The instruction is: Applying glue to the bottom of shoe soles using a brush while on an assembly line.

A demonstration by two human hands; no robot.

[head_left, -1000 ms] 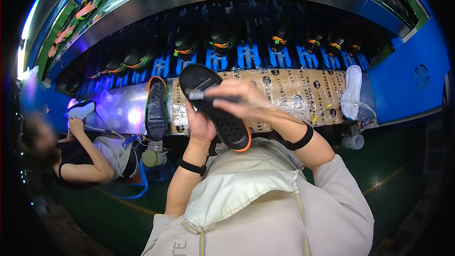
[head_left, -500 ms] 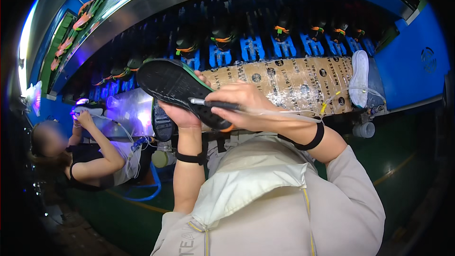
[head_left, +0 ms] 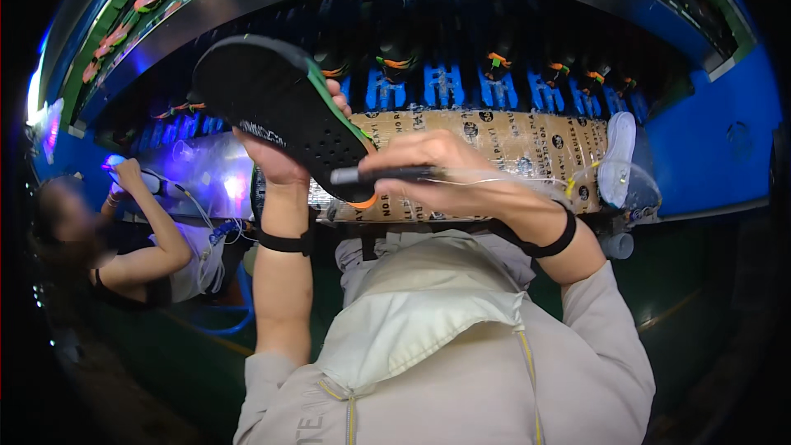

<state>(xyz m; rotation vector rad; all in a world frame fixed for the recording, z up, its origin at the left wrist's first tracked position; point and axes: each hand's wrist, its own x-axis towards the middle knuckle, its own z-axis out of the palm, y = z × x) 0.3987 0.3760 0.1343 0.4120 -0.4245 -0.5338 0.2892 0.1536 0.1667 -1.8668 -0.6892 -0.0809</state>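
Note:
My left hand (head_left: 276, 161) is closed around a black shoe upper (head_left: 255, 86), its flat underside turned up. Green and orange edging runs along its right side, and small holes dot its narrower end. Between the fingers of my right hand (head_left: 445, 161) is a dark-handled glue brush (head_left: 400, 173) with a pale tip and a clear tube trailing right. The brush tip lies over the narrow, orange-edged end of the upper; whether it touches is unclear. My left fingertips show past the upper's green edge, while part of that palm is hidden beneath it.
Printed cardboard (head_left: 535, 144) covers the bench. A white shoe sole (head_left: 618, 161) lies at its right end. Behind, several dark shoes with orange trim (head_left: 498, 66) stand by blue holders. At left, a co-worker (head_left: 156, 235) handles a lit piece.
The shoe upper and my left hand have moved up and left, with the underside facing me more. The brush tip is now nearer the upper's narrow end. The whole view has shifted slightly.

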